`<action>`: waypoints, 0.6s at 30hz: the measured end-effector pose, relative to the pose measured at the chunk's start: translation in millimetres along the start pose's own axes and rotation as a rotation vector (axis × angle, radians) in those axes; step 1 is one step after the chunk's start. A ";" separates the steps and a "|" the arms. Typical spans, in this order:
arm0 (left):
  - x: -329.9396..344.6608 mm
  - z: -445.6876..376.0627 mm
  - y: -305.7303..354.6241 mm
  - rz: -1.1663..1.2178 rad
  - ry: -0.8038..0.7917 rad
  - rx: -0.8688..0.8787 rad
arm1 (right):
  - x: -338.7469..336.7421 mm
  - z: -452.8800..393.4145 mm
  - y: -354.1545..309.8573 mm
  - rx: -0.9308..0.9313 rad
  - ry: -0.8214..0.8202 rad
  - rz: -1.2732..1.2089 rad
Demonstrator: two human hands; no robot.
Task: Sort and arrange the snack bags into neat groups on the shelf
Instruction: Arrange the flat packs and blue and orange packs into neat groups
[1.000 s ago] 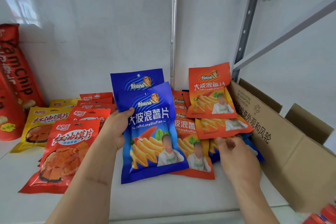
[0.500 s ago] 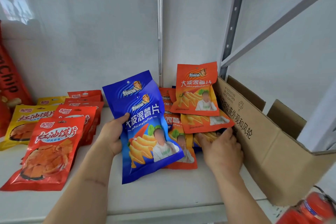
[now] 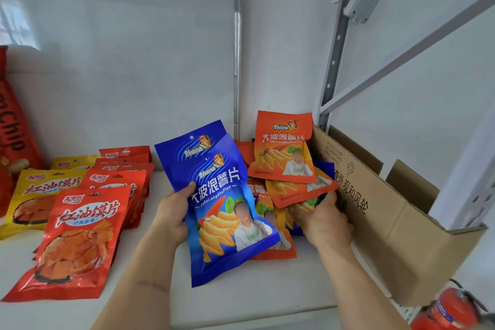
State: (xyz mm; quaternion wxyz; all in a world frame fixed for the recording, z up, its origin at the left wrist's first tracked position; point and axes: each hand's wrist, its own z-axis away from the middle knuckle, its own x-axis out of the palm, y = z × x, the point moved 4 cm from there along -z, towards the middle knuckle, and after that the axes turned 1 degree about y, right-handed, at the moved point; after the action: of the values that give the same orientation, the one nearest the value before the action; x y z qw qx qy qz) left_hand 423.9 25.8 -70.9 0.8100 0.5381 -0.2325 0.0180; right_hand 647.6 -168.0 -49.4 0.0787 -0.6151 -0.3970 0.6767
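Tall red "Chip" bag (image 3: pixel 10 126): cut off by the left edge, left of the white shelf board (image 3: pixel 254 295).
Red cylinder (image 3: pixel 444 313): cropped at the bottom-right corner, below the board.
Right hand (image 3: pixel 325 220) fingertips: hidden under orange crisp bags (image 3: pixel 297 187).
Blue bag (image 3: pixel 326 169) behind them: mostly covered.
Faces printed on packs: blurred.

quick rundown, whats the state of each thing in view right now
left hand: grips the blue bags, thumb on front
blue bags: two, held tilted above the shelf
right hand: fingers under the orange bags; grip unclear
orange bags: loose overlapping pile beside the box
red bags: lying flat in an overlapping row
yellow bags: flat, beside the red ones
cardboard box: flaps open
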 end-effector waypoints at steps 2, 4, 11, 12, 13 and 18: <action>1.7 -0.9 0.5 0.018 -0.015 0.009 | -4.1 4.0 -4.1 -0.014 0.027 -0.036; 4.6 0.2 1.5 0.023 -0.017 0.014 | -14.4 7.9 -9.1 -0.039 0.053 -0.058; 12.3 -3.8 9.4 0.063 -0.025 0.057 | -81.4 12.5 -33.6 -0.175 0.194 0.100; 12.0 -3.8 11.4 0.060 -0.013 0.073 | -88.9 14.9 -37.7 -0.193 0.216 0.096; 11.7 -4.5 13.3 0.056 0.003 0.097 | -94.9 17.3 -41.3 -0.212 0.235 0.085; 12.3 -5.5 16.3 0.040 0.046 0.162 | -118.0 30.2 -54.6 -0.294 0.351 0.012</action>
State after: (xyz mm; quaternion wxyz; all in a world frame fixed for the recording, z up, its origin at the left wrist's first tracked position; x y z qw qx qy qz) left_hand 432.3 34.8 -53.7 0.7684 0.5965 -0.2223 0.0655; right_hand 627.0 -214.9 73.9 0.0523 -0.7305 -0.4679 0.4947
